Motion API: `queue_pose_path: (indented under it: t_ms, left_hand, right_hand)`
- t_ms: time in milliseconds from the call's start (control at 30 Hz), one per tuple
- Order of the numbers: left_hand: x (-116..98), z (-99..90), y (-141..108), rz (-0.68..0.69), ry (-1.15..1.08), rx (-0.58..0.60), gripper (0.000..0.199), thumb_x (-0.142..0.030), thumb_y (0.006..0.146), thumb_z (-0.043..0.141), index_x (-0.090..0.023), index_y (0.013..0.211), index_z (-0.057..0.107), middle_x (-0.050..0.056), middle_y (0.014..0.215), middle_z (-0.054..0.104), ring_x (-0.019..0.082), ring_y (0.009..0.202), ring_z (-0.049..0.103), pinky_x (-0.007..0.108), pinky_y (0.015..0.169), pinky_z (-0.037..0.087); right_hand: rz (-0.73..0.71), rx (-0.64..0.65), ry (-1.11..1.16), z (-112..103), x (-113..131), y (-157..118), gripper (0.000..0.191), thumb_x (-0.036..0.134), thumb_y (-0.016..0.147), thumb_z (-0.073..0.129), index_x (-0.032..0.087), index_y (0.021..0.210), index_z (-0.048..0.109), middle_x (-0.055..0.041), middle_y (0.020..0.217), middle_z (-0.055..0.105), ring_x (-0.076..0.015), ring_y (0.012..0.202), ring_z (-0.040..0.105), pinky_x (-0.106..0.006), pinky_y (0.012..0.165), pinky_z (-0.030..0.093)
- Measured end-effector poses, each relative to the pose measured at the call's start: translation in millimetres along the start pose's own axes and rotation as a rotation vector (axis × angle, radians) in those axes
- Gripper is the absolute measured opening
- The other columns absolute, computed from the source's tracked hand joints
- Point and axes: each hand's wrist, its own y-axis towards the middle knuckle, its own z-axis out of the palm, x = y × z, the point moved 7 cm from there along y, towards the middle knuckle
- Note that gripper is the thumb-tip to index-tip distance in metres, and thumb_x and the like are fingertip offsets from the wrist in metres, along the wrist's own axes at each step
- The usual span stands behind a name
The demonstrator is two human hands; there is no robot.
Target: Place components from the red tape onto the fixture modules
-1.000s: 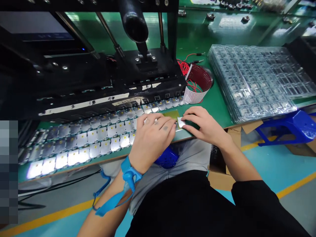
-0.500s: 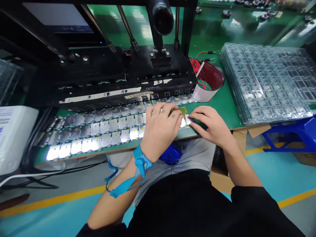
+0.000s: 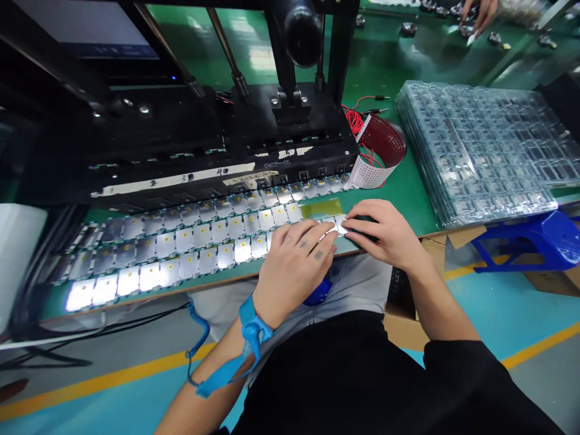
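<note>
Rows of square silvery boards (image 3: pixel 207 256) with small yellow dots lie along the green bench. My left hand (image 3: pixel 296 263), with a blue strap at its wrist, is over the right end of the front row, fingers bent onto the boards; what lies beneath its palm is hidden. My right hand (image 3: pixel 383 232) has its fingertips closed at the edge of a silvery board (image 3: pixel 341 224) at the row's right end. A yellowish-green strip (image 3: pixel 321 208) rests just behind the fingers of my left hand.
A black press fixture (image 3: pixel 290 133) stands behind the rows. Right of it are a curled perforated strip (image 3: pixel 374 172) and red wires (image 3: pixel 354 121). Stacked clear trays (image 3: pixel 480 151) sit at right. Another person's hand (image 3: pixel 480 15) shows at the top right.
My left hand has moved slightly down toward the bench's front edge, uncovering more of the yellowish-green strip. The view has shifted a little. Another person's hand has appeared at the top right.
</note>
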Motion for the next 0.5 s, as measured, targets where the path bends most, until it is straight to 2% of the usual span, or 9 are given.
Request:
queue_pose_path:
  t_ms: [167, 233, 267, 300, 367, 433, 467, 500]
  left_hand:
    - [0.8, -1.1, -0.4, 0.002, -0.014, -0.018, 0.023, -0.019, 0.092, 0.06, -0.017, 0.116, 0.062, 0.007, 0.118, 0.071, 0.026, 0.106, 0.062, 0.042, 0.087, 0.043]
    - [1.8, -1.9, -0.9, -0.007, -0.037, -0.024, 0.024, -0.018, 0.092, 0.06, -0.018, 0.116, 0.062, 0.007, 0.117, 0.071, 0.026, 0.106, 0.062, 0.043, 0.087, 0.043]
    - [2.3, -2.3, -1.4, -0.011, -0.054, -0.029, 0.024, -0.017, 0.092, 0.06, -0.019, 0.116, 0.062, 0.007, 0.117, 0.072, 0.026, 0.107, 0.062, 0.042, 0.087, 0.043]
    - [2.6, -2.9, -1.9, -0.012, -0.072, -0.036, 0.024, -0.017, 0.092, 0.06, -0.02, 0.116, 0.063, 0.007, 0.116, 0.072, 0.026, 0.107, 0.062, 0.042, 0.088, 0.043]
    - [2.6, -4.7, -3.2, -0.009, -0.099, -0.064, 0.025, -0.016, 0.09, 0.061, -0.021, 0.115, 0.063, 0.006, 0.115, 0.072, 0.025, 0.107, 0.063, 0.042, 0.089, 0.043]
    - [1.7, -6.4, -4.5, 0.002, -0.099, -0.092, 0.026, -0.016, 0.09, 0.063, -0.021, 0.115, 0.063, 0.005, 0.115, 0.073, 0.025, 0.107, 0.063, 0.043, 0.089, 0.042]
    - [1.0, -6.6, -5.0, 0.008, -0.091, -0.097, 0.025, -0.017, 0.09, 0.063, -0.022, 0.114, 0.063, 0.004, 0.115, 0.073, 0.025, 0.107, 0.063, 0.043, 0.089, 0.041]
    - [0.3, -6.4, -5.3, 0.014, -0.082, -0.099, 0.024, -0.017, 0.09, 0.063, -0.022, 0.114, 0.064, 0.004, 0.115, 0.073, 0.025, 0.107, 0.063, 0.043, 0.089, 0.041]
  right_hand:
    - [-0.043, -0.023, -0.007, -1.2, 10.3, 0.2, 0.02, 0.026, 0.091, 0.061, 0.02, 0.11, 0.066, -0.0049, 0.108, 0.067, -0.0177, 0.107, 0.06, -0.037, 0.094, 0.05]
    - [-0.044, -0.117, -0.027, -20.1, 9.7, -2.3, 0.019, 0.023, 0.092, 0.06, 0.021, 0.11, 0.066, -0.0048, 0.104, 0.068, -0.0162, 0.101, 0.062, -0.034, 0.088, 0.052]
    - [-0.007, -0.199, -0.069, -36.5, 3.4, -4.6, 0.019, 0.021, 0.092, 0.058, 0.022, 0.109, 0.066, -0.0049, 0.102, 0.068, -0.0158, 0.098, 0.062, -0.033, 0.085, 0.052]
    - [0.065, -0.283, -0.135, -55.8, -8.0, -7.8, 0.019, 0.02, 0.093, 0.057, 0.023, 0.109, 0.067, -0.0052, 0.1, 0.068, -0.0156, 0.095, 0.062, -0.033, 0.084, 0.052]
    - [0.323, -0.439, -0.331, -99.3, -45.7, -17.9, 0.021, 0.022, 0.093, 0.057, 0.022, 0.111, 0.068, -0.0075, 0.1, 0.067, -0.0161, 0.088, 0.06, -0.036, 0.086, 0.049]
    - [0.608, -0.376, -0.511, -129.2, -93.6, -26.8, 0.032, 0.029, 0.091, 0.062, 0.019, 0.121, 0.066, -0.0113, 0.104, 0.064, -0.0133, 0.075, 0.054, -0.038, 0.086, 0.047]
    - [0.674, -0.355, -0.53, -140.1, -113.8, -29.7, 0.034, 0.028, 0.089, 0.064, 0.015, 0.121, 0.067, -0.0147, 0.108, 0.062, -0.0141, 0.077, 0.053, -0.04, 0.089, 0.046]
    - [0.738, -0.28, -0.526, -144.5, -133.6, -31.7, 0.034, 0.029, 0.088, 0.066, 0.013, 0.118, 0.068, -0.0158, 0.107, 0.061, -0.0143, 0.078, 0.052, -0.04, 0.089, 0.045]
